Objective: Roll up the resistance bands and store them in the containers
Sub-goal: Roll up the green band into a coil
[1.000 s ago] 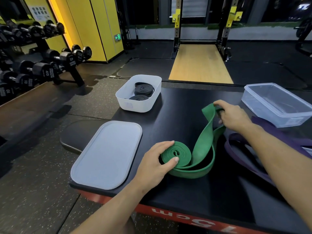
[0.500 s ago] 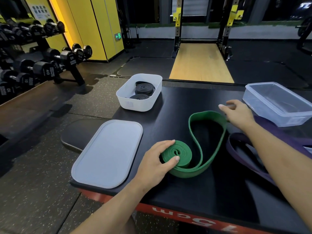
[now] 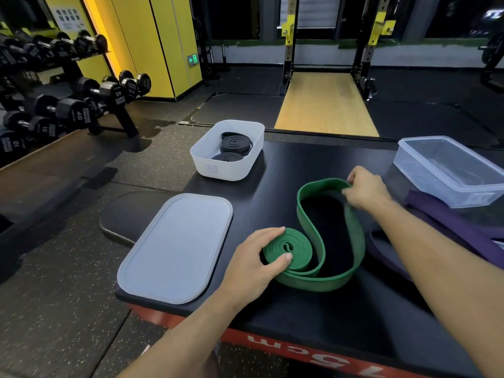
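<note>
A green resistance band (image 3: 311, 214) lies on the black platform (image 3: 300, 165), partly rolled into a coil at its near end. My left hand (image 3: 256, 260) holds that coil, thumb on top and fingers round its far side. My right hand (image 3: 365, 188) pinches the far end of the band's loose loop. A purple band (image 3: 447, 227) lies unrolled to the right, partly under my right forearm. The white container (image 3: 207, 167) at the back holds two rolled black bands (image 3: 236, 144). A clear container (image 3: 425, 175) stands empty at the right.
A white lid (image 3: 177, 246) lies flat at the platform's near left corner. A black bench pad (image 3: 128, 214) juts out beneath it. A dumbbell rack (image 3: 68, 105) stands on the floor to the left. The platform's red front edge (image 3: 300, 347) runs below my arms.
My right hand let the raised green loop drop flat, then took hold of its far end again. My left hand has stayed on the coil.
</note>
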Action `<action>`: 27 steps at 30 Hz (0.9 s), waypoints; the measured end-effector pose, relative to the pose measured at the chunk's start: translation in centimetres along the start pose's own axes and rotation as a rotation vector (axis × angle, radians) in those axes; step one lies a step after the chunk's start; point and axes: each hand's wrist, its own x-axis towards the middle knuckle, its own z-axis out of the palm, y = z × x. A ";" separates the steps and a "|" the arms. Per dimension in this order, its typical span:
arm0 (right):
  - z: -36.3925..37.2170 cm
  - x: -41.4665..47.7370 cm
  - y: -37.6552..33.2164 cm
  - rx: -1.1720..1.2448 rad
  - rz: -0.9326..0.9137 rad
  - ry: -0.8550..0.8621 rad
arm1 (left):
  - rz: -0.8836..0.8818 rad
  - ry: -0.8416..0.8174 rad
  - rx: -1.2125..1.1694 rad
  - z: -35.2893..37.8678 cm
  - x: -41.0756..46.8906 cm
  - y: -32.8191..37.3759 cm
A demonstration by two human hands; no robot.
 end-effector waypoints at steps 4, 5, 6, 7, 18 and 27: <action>1.1 -0.4 -0.1 0.565 -0.020 -0.015 | -0.002 0.002 -0.008 0.0 0.0 0.1; 1.2 -0.5 0.0 0.538 -0.055 -0.061 | -0.002 0.001 -0.008 0.0 0.0 0.1; 1.2 -0.7 -0.1 0.424 -0.095 -0.114 | -0.002 0.001 -0.005 0.0 0.0 0.0; 1.4 -0.8 0.0 0.306 -0.140 -0.159 | -0.002 0.002 -0.002 -0.1 0.0 0.0; 0.0 -6.8 -6.5 -0.517 -0.148 -0.313 | -0.001 0.006 0.000 0.0 0.1 0.1; -0.2 -8.1 -6.7 -0.558 -0.225 -0.238 | -0.003 0.004 -0.011 0.0 0.0 0.0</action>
